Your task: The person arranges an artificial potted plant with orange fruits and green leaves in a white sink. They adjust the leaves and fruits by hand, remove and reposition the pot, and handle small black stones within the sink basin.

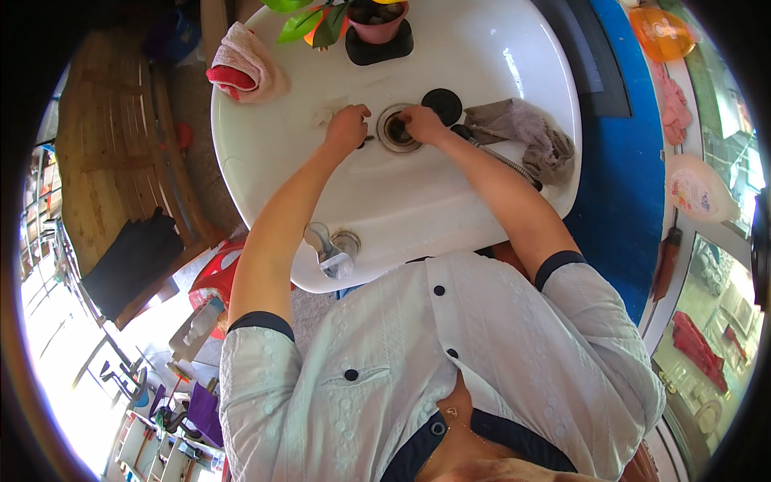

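My right hand is at the metal-rimmed drain of a white ceramic washbasin, its fingertips over the dark opening. Whether those fingers grip anything is hidden. Left of the drain, my left hand is low over the basin with curled fingers. A small dark piece shows just below it; I cannot tell if it is held. Beyond my right hand lies a round black disc. A flexible metal hose runs under my right forearm, beside a wet grey cloth.
On the basin's far side are a pink flowerpot on a black base and a folded pink towel. A chrome faucet rises close to my left forearm. Bottles, including an orange one, line the right side. A wooden bench is left.
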A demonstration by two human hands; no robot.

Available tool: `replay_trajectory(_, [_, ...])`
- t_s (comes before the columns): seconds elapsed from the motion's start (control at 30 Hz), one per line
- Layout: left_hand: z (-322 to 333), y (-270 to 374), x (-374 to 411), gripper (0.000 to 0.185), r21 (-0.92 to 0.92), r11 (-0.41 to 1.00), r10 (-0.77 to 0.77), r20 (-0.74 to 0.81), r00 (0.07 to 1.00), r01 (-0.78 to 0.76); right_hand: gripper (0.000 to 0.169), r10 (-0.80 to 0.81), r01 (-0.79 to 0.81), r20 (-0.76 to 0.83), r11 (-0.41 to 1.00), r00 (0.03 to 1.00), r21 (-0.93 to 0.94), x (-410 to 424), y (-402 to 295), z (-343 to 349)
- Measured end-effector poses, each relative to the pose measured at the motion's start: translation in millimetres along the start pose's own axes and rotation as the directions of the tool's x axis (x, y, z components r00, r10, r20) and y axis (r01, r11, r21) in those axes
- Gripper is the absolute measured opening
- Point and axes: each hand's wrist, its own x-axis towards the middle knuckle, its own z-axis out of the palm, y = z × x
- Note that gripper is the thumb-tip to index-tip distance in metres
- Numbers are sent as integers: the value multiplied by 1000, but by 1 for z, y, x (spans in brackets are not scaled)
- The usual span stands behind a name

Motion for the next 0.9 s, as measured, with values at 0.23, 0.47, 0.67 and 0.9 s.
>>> replay_trajectory(0.23, [-2,-1,-24,35,45,999,13,146,989,-19,17,91,-44,107,923,990,-383,11,-4,44])
replay_trajectory(0.47, [20,-4,-27,30,59,988,133,155,979,-144,19,-16,33,68,969,998,-244,5,-4,44])
replay_trajectory(0.67, [16,-3,-30,17,-40,996,86,152,985,-81,17,-48,75,122,972,991,-225,11,5,51])
replay_trajectory(0.9, [22,-18,-28,11,-597,664,-175,461,870,450,16,-131,260,251,764,959,-591,-1,-4,48])
